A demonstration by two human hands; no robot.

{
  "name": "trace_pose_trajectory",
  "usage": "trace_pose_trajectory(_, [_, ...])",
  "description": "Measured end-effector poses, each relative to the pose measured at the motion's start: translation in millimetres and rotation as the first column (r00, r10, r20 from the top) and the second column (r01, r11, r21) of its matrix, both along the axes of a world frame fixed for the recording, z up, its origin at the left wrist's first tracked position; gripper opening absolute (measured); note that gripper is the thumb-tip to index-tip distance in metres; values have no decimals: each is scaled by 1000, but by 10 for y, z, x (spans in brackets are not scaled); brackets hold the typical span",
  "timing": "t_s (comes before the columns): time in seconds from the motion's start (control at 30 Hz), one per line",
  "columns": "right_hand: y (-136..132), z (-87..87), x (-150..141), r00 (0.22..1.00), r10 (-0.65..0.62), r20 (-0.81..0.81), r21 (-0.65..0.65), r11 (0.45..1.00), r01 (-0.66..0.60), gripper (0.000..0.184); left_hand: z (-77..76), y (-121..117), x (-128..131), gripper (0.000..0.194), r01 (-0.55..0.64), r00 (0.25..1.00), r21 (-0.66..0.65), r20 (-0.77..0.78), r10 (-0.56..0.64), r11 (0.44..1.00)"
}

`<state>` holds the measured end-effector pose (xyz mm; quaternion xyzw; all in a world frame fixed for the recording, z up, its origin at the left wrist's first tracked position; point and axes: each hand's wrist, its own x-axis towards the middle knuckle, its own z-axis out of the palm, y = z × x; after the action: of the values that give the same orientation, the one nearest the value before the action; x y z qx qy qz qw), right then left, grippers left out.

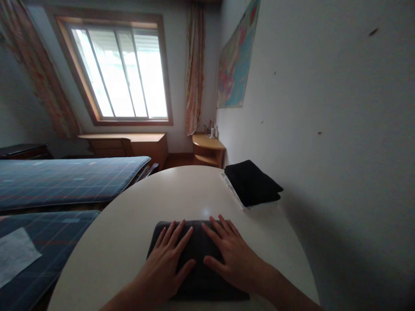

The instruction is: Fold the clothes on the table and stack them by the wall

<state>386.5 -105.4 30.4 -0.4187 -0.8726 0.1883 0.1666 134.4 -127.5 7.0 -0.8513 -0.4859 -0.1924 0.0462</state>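
The left hand (167, 259) and right hand (235, 255) lie open, palms down and fingers spread, gripping nothing, on a dark folded cloth (201, 280) directly beneath them. Its far edge sits by the fingertips, the right ones seeming to reach just past it, and its near edge shows below the thumbs. Uneven pressure or an outward drag could, I judge, pull the layers out of line or leave a crease in the middle, where the hands stand apart. How the folds lie under the palms cannot be told. The pale surface (129, 242) around the hands looks smooth, so a hard push forward might slide the whole cloth instead of flattening it. Ahead and to the right of the right hand, well apart from it, a black folded pile (251, 183) rests on a pale, shiny layer (235, 193) near the wall (340, 181); a wide sweep of that arm could knock its loose corners askew. Well to the left of the left hand, beyond the rim, a paper (17, 255) lies on a plaid mattress (58, 235), likely out of harm's way.
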Motion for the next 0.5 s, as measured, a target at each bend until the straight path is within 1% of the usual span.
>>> trace_pose_trajectory(0.07, [-105, -119, -2, 999, 9, 35, -61, 998, -7, 84, -194, -88, -135, 70, 49, 995, 4, -88, -49, 999])
trace_pose_trajectory(0.1, [-147, -163, 10, 999, 8, 45, -79, 997, -4, 86, -244, -135, -182, 72, 67, 991, 1, -113, -66, 998])
trace_pose_trajectory(0.13, [-180, -185, 24, 999, 5, 54, -88, 996, 0, 87, -257, -176, -213, 72, 76, 990, -4, -122, -76, 997])
trace_pose_trajectory(0.17, [-203, -183, 33, 998, 0, 62, -91, 996, 6, 88, -232, -206, -227, 71, 83, 989, -14, -120, -84, 996])
trace_pose_trajectory(0.2, [-216, -154, 32, 997, -5, 72, -89, 996, 12, 87, -175, -220, -226, 68, 87, 990, -30, -106, -89, 996])
trace_pose_trajectory(0.23, [-217, -104, 17, 997, -12, 82, -78, 997, 19, 84, -95, -214, -210, 61, 83, 993, -52, -79, -87, 995])
trace_pose_trajectory(0.33, [-141, 100, -124, 995, -48, 87, 9, 999, 47, 62, 172, -71, -100, 28, 36, 998, -122, 50, -30, 992])
trace_pose_trajectory(0.37, [-92, 154, -194, 995, -57, 76, 45, 998, 54, 56, 233, 9, -53, 24, 24, 996, -128, 92, -12, 991])
trace_pose_trajectory(0.4, [-34, 187, -268, 996, -60, 64, 79, 995, 55, 53, 265, 98, -8, 24, 17, 992, -119, 124, -2, 993])
trace_pose_trajectory(0.43, [26, 196, -337, 997, -60, 56, 106, 993, 54, 53, 267, 188, 31, 27, 4, 990, -98, 144, 11, 995])
trace_pose_trajectory(0.5, [137, 136, -440, 996, -59, 68, 115, 992, 51, 63, 184, 345, 79, 40, -25, 991, -81, 127, 35, 996])
